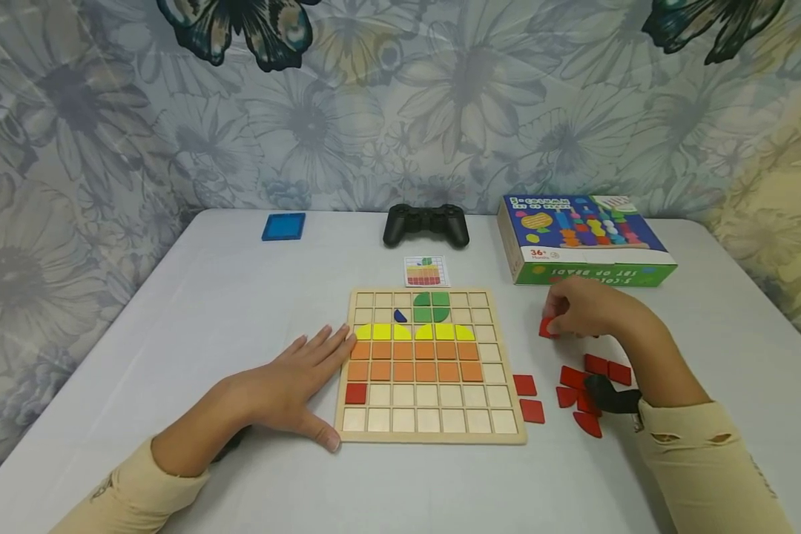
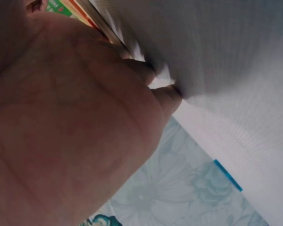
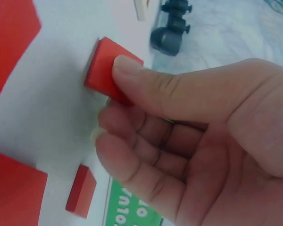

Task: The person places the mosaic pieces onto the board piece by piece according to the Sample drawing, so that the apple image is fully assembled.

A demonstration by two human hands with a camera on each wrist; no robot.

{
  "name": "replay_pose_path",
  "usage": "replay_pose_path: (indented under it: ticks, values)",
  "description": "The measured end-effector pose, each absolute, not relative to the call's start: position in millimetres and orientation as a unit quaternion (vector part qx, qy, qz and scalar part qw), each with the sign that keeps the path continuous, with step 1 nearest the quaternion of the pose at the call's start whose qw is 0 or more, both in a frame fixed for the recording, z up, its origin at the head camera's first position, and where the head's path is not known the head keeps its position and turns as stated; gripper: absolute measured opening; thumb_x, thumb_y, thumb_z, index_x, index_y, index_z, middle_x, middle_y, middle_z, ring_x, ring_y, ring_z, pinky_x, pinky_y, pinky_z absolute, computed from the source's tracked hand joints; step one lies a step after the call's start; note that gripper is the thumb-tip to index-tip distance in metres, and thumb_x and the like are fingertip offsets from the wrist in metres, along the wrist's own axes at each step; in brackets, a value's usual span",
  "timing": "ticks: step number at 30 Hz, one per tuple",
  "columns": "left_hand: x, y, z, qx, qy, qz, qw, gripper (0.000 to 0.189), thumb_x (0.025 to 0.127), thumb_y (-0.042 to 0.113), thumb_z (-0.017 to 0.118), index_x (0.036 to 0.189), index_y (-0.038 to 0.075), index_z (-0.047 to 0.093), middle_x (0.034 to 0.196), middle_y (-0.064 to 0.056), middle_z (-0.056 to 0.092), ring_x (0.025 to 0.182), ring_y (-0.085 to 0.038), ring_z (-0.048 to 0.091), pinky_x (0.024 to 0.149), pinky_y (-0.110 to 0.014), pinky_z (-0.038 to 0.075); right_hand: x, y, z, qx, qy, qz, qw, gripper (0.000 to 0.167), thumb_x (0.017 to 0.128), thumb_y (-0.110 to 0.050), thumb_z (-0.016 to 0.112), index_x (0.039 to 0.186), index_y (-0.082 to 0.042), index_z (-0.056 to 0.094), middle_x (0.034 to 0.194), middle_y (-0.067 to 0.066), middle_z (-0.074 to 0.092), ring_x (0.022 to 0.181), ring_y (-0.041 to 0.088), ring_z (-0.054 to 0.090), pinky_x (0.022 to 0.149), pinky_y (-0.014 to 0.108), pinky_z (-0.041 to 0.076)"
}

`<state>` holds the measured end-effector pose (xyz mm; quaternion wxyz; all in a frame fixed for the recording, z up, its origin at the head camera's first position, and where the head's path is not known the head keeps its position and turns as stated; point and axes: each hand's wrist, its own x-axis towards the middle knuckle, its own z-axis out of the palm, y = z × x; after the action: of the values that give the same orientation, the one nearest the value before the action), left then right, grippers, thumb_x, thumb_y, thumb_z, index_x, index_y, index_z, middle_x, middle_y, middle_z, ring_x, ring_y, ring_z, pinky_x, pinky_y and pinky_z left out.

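My right hand (image 1: 584, 308) pinches a red square tile (image 3: 101, 70) between thumb and fingers, to the right of the wooden grid board (image 1: 429, 420). The left hand (image 1: 287, 389) lies along the board's left edge, fingers spread and straight, the thumb near the lower left corner. On the board, green pieces (image 1: 431, 306) and a small blue piece (image 1: 400, 317) sit above a row of yellow pieces (image 1: 380, 332). Beneath those run two rows of orange squares (image 1: 402, 371), then one red square (image 1: 356, 393) at the left.
Two red squares (image 1: 532, 411) lie right of the board. Several more red pieces (image 1: 572, 377) are scattered under my right forearm. Behind the board are a pattern card (image 1: 426, 272), a black game controller (image 1: 426, 222), a toy box (image 1: 587, 237) and a blue square tray (image 1: 283, 227).
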<state>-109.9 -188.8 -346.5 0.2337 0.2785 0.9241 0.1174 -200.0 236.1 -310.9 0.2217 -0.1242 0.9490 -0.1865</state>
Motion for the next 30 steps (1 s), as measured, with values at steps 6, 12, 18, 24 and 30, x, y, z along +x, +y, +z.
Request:
replay_pose_path:
  ticks: [6, 12, 18, 24, 30]
  values:
    - [-110.2, -188.4, -347.4, 0.274, 0.927, 0.105, 0.234, 0.138, 0.061, 0.082, 0.072, 0.163, 0.018, 0.004, 0.168, 0.001, -0.006, 0.152, -0.024, -0.009, 0.121, -0.049, 0.001, -197.4, 227.0, -305.9, -0.121, 0.944, -0.203, 0.229, 0.018, 0.089, -0.018, 0.076, 0.086, -0.006, 0.063, 0.071, 0.004, 0.057, 0.063, 0.019, 0.053, 0.055, 0.032, 0.046]
    - [-110.2, -188.3, -347.3, 0.272, 0.927, 0.112, 0.233, 0.138, 0.061, 0.080, 0.074, 0.163, 0.018, 0.005, 0.168, 0.000, -0.004, 0.152, -0.024, -0.008, 0.120, -0.050, 0.001, -192.1, 204.4, -300.6, -0.140, 0.934, -0.221, 0.244, 0.018, 0.090, -0.019, 0.075, 0.084, -0.007, 0.064, 0.068, 0.003, 0.058, 0.062, 0.019, 0.054, 0.058, 0.032, 0.045]
    - [-110.3, -188.1, -346.8, 0.272, 0.926, 0.118, 0.233, 0.137, 0.061, 0.080, 0.074, 0.163, 0.017, 0.007, 0.168, -0.002, -0.002, 0.152, -0.026, -0.007, 0.120, -0.052, 0.001, -186.5, 173.6, -301.6, -0.190, 0.910, -0.244, 0.274, 0.015, 0.092, -0.017, 0.073, 0.083, -0.008, 0.065, 0.067, 0.003, 0.057, 0.060, 0.018, 0.054, 0.058, 0.032, 0.045]
    - [-110.3, -186.9, -347.8, 0.268, 0.929, 0.108, 0.232, 0.139, 0.059, 0.081, 0.073, 0.163, 0.017, 0.006, 0.168, -0.001, -0.003, 0.152, -0.025, -0.007, 0.120, -0.050, 0.001, -181.3, 138.5, -306.7, -0.252, 0.890, -0.259, 0.277, 0.016, 0.092, -0.013, 0.074, 0.079, -0.009, 0.065, 0.065, 0.001, 0.055, 0.057, 0.016, 0.052, 0.057, 0.030, 0.044]
    - [-110.0, -186.8, -347.1, 0.269, 0.929, 0.108, 0.231, 0.138, 0.060, 0.081, 0.073, 0.163, 0.016, 0.007, 0.168, -0.002, -0.003, 0.152, -0.026, -0.006, 0.120, -0.051, 0.002, -170.7, 95.6, -308.2, -0.285, 0.893, -0.228, 0.264, 0.018, 0.090, -0.014, 0.077, 0.076, -0.012, 0.065, 0.069, -0.002, 0.057, 0.062, 0.014, 0.052, 0.059, 0.029, 0.044]
